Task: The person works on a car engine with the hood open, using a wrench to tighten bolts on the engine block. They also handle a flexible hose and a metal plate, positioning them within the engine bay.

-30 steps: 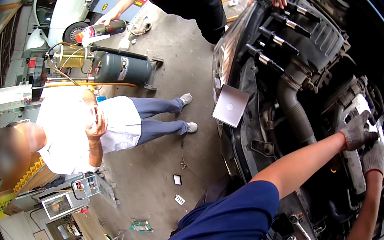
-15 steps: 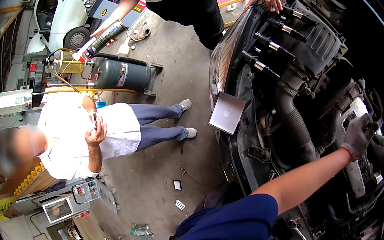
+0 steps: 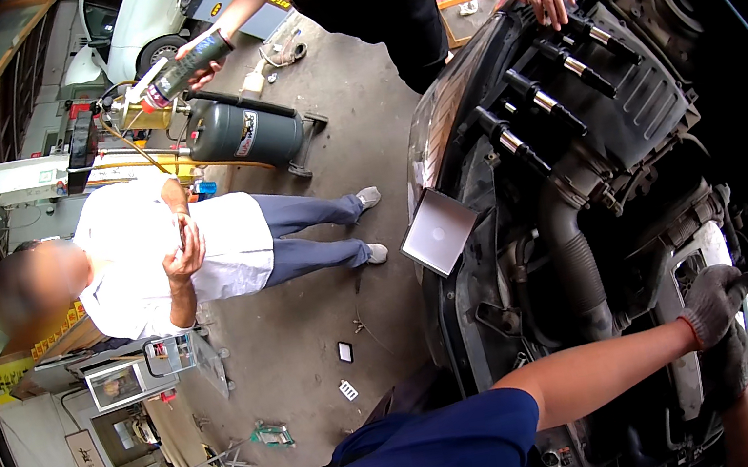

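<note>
Overlapping at the engine, the left hand and right hand are gloved; whether spread or pinching cannot be told. Left of it, a hose is seen.

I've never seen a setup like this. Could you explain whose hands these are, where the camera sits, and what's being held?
There's no machine: a person in blue wears the camera on their head. Their gloved left hand and right hand are close together over a car engine; whether they hold anything is hidden. Four black-and-silver rods and a flat silver thing lie toward the car's front. A co-worker holds a dark can.
</note>
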{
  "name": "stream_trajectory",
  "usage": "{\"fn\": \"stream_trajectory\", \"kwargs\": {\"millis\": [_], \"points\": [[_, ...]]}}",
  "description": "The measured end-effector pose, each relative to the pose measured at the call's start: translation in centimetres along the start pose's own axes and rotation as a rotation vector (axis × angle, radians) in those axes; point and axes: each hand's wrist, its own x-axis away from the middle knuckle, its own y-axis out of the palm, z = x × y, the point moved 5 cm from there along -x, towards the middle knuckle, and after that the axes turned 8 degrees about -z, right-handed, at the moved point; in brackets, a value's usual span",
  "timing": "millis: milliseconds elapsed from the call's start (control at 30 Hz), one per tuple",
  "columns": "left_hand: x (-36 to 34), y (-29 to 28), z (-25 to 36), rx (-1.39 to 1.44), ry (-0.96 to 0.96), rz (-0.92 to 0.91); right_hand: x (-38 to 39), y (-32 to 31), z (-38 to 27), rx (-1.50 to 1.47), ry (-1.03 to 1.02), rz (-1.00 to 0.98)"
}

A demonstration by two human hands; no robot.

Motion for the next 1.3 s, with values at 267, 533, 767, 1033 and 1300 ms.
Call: {"fn": "stream_trajectory", "kwargs": {"millis": [267,533,767,1033,1300], "points": [[-1.7,-0.6,-1.1,-0.109,0.101,-0.415,0.0,10.0,-0.4,-0.577,0.198,0.538],[0.7,-1.9,-0.5,-0.179,0.405,-0.362,-1.8,0.3,-8.3,1.044,0.321,-0.363],[2.0,-1.7,1.8,-0.099,0.302,0.204,-2.7,1.2,-7.7,0.700,0.458,-0.121],[0.6,-1.4,1.3,0.231,0.019,-0.113,-1.1,1.4,-3.4,0.459,0.384,0.065],[-1.6,-2.7,0.6,-0.004,-0.020,-0.610,0.5,9.9,-0.2,-0.705,0.383,0.502]]}}
